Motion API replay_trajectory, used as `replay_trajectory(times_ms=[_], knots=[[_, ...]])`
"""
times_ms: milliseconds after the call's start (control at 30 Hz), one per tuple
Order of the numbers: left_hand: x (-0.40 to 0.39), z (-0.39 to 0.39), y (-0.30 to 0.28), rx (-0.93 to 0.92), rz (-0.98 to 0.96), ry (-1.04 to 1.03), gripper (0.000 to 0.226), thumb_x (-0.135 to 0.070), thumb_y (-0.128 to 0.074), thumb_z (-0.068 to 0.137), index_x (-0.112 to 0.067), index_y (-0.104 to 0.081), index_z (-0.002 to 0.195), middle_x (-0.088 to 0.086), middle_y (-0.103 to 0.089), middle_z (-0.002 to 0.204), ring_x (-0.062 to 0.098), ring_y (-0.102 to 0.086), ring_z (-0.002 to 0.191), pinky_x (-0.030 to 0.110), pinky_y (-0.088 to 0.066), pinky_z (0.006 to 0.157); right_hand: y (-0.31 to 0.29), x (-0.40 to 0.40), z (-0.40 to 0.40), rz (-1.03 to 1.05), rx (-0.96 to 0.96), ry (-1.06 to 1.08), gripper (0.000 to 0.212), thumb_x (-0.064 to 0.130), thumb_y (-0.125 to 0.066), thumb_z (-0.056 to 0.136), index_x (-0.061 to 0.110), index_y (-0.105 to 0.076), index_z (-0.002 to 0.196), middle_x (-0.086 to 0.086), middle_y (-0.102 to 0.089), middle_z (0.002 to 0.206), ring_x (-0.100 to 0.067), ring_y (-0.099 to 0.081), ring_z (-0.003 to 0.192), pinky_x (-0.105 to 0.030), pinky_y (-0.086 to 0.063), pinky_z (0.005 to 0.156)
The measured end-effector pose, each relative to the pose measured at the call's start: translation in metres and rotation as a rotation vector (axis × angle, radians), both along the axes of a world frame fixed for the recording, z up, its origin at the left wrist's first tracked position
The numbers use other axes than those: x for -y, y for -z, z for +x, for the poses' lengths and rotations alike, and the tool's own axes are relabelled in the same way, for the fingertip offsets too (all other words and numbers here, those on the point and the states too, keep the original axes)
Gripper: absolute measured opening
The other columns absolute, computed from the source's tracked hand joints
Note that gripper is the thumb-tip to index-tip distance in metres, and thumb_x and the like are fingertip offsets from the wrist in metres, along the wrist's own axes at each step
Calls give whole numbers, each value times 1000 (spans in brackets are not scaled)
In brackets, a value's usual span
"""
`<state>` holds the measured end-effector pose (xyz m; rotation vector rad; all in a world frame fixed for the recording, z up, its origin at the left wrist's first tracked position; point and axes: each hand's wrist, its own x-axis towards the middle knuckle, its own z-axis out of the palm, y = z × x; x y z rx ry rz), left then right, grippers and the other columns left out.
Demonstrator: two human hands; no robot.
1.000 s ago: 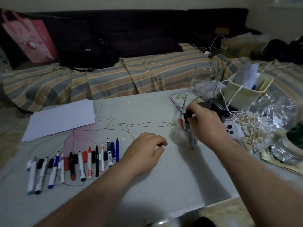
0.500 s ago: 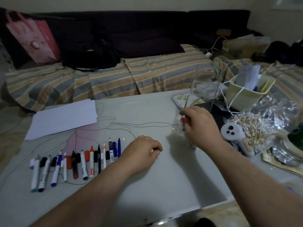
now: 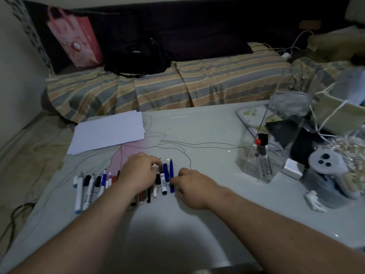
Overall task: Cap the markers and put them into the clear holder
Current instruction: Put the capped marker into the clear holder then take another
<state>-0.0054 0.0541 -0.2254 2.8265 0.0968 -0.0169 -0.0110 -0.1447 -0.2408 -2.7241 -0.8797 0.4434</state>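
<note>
A pale, glossy table (image 3: 197, 224) with a thin line drawing of a flower fills the view, and a striped sofa cover (image 3: 177, 84) runs behind it. White paper sheets (image 3: 108, 133) lie at the far left of the table. On the right sits clutter: a crinkled bag of cotton swabs (image 3: 353, 147), a white game controller (image 3: 327, 165) and a cream box (image 3: 343, 117), all crowding the clear holder (image 3: 276, 139). This tall, angular, see-through plastic holder stands upright, with two capped markers (image 3: 261, 155) inside (one red-capped, one black-capped). The row of markers (image 3: 94, 184) lies side by side near the table's left front, partly hidden under the left hand (image 3: 138, 175), whose curled fingers pinch at a marker in the row; which one is hard to tell. The right hand (image 3: 191, 184), which half a second ago was at the holder, is now beside the row, its fingertips touching a blue marker (image 3: 171, 175), not visibly closed around it.
</note>
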Motion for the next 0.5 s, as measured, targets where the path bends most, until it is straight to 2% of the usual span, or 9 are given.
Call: replay_trajectory(times_ms=[133, 233, 300, 433, 500], knots=[[4, 6, 3, 1, 42, 22, 32, -29, -51, 96, -40, -70, 120, 1, -61, 120, 25, -50, 114, 43, -49, 98, 13, -3, 7, -33, -10, -4, 39, 33, -46, 99, 36, -52, 137, -7, -49, 119, -33, -52, 109, -46, -51, 92], [10, 11, 4, 6, 131, 15, 32, -33, -51, 96, -39, -70, 121, 0, -60, 123, 26, -46, 115, 39, -44, 95, 13, 0, 11, -35, 25, 50, 31, 37, -46, 99, 26, -61, 124, -7, -53, 112, -33, -57, 105, -41, -51, 86], [12, 13, 4, -1, 197, 11, 30, -37, -53, 95, -38, -70, 120, 0, -59, 121, 26, -46, 113, 38, -42, 93, 13, 5, 13, -36, 51, 99, 30, 40, -47, 99, 21, -61, 117, -7, -53, 110, -34, -58, 104, -39, -50, 81], [16, 14, 8, -30, 250, 31, 30, -40, -57, 94, -40, -68, 122, 0, -57, 118, 25, -45, 111, 38, -40, 89, 14, 15, 11, -5, 53, 122, 37, 52, -50, 95, 37, -43, 128, -6, -50, 116, -34, -57, 104, -41, -51, 79], [19, 14, 10, -32, 263, 56, 30, -38, -55, 95, -43, -68, 121, 0, -57, 117, 25, -44, 109, 37, -38, 86, 13, 16, 9, -42, 16, 112, 40, 56, -50, 94, 42, -46, 131, -6, -49, 118, -33, -55, 107, -44, -52, 84]])
